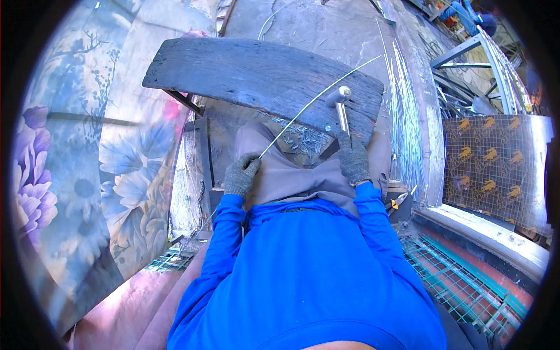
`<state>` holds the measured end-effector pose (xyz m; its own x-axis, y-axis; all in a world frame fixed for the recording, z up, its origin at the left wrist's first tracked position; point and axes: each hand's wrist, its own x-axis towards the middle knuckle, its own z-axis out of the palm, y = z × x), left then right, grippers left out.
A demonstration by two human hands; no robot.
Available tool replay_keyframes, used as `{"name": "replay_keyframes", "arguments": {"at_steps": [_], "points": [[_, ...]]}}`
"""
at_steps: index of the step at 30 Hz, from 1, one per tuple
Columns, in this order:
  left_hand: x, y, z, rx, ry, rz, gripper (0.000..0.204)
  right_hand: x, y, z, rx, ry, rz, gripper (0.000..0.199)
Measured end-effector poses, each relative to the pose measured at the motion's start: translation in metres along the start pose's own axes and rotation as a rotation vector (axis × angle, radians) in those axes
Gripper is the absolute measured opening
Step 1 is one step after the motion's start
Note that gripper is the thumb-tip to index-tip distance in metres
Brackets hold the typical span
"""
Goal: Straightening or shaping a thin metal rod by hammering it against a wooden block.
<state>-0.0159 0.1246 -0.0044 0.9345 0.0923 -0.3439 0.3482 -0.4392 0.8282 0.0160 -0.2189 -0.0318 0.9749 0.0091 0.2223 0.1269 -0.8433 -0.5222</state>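
The left hand (241, 174) pinches a long wire (318, 98) in its fingers; the right hand (353, 158) grips a hammer (340, 105), fingers wrapped around it, at frame centre. It looks like cutting wire on the wooden desk (233, 76); next calls for a steady strike.

We see a thin, straight steel wire (318, 98) running diagonally from near left to far right over the dark plank; a metal hammer (340, 108) stands head-down on it.

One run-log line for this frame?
left hand: holds wire | right hand: holds hammer | plank: under both | cut bits: on lap
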Motion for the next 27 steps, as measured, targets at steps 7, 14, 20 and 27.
{"name": "replay_keyframes", "arguments": {"at_steps": [7,14,20,27], "points": [[0.001,-0.008,-0.01,0.083,0.0,0.009,0.026,0.012,-0.015,-0.018,-0.118,-0.043,-0.139,0.037],[-0.001,-0.016,0.0,0.104,0.084,0.048,0.023,0.03,-0.073,-0.041,0.205,-0.037,0.095,0.038],[0.0,-0.011,0.003,0.147,0.097,0.079,0.02,0.023,-0.059,-0.028,0.115,-0.157,0.262,0.039],[0.0,-0.006,-0.003,0.144,0.051,0.041,0.022,0.014,-0.076,-0.033,0.251,-0.169,0.311,0.043]]}}
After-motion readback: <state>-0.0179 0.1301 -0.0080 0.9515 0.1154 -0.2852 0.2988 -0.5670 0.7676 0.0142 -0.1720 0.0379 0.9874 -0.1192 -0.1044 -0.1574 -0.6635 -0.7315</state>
